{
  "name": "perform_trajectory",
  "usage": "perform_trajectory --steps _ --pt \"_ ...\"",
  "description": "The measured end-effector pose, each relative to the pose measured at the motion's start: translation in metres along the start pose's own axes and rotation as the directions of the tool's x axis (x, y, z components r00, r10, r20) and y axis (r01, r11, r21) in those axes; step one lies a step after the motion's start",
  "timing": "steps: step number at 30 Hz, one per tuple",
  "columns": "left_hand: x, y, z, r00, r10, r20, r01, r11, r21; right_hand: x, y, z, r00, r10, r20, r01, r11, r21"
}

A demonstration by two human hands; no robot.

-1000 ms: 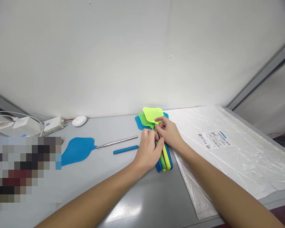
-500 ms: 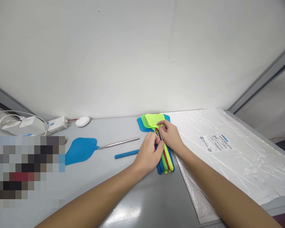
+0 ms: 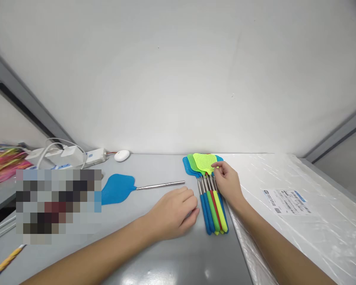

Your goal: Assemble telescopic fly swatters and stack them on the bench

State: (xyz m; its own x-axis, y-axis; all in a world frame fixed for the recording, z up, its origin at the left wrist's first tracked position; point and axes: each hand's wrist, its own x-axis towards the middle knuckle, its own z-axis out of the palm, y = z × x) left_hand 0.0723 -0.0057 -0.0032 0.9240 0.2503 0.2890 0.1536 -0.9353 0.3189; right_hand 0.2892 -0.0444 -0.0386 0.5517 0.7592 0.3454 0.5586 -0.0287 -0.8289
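Observation:
A bundle of fly swatters (image 3: 214, 211) in blue, green, red and yellow lies on the grey table, mesh heads at the wall end, grips towards me. My right hand (image 3: 227, 180) is at its upper right side, bent fingers against the yellow swatter head (image 3: 204, 162) and the metal shafts. Left of the bundle, my left hand (image 3: 176, 211) is low over the table with its fingers curled in; what lies under them is hidden. Beyond it lies a separate blue swatter head (image 3: 118, 188) on a bare metal rod (image 3: 161, 185).
A white plastic-wrapped package (image 3: 323, 237) with a label (image 3: 287, 202) covers the right side. A white oval device (image 3: 122, 155), a power strip (image 3: 95, 156) and cables stand along the back left. A blurred-out patch hides part of the left. The wall (image 3: 178, 99) rises behind.
My left hand has left the bundle and moved left and down, over where a loose blue grip lay; that grip is now hidden. My right hand stays at the bundle. The view has shifted.

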Motion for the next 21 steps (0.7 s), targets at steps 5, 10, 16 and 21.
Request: perform_trajectory --steps 5,10,16,21 --pt "-0.041 -0.018 -0.018 0.993 -0.103 0.050 0.094 0.983 0.157 -0.007 -0.008 0.000 1.000 -0.008 0.017 0.008 1.000 0.003" --pt "-0.062 -0.025 -0.017 0.979 -0.192 0.066 0.184 0.977 0.106 -0.016 -0.014 -0.003 0.996 -0.072 0.049 0.078 0.989 -0.125" --pt "-0.064 -0.027 -0.019 0.979 -0.204 0.022 0.202 0.976 0.084 -0.024 -0.029 0.000 0.883 -0.322 0.343 0.428 0.852 -0.303" --pt "-0.069 -0.034 -0.025 0.949 -0.288 -0.125 0.281 0.957 -0.070 -0.021 -0.058 0.031 0.680 -0.378 0.628 0.654 0.700 -0.287"
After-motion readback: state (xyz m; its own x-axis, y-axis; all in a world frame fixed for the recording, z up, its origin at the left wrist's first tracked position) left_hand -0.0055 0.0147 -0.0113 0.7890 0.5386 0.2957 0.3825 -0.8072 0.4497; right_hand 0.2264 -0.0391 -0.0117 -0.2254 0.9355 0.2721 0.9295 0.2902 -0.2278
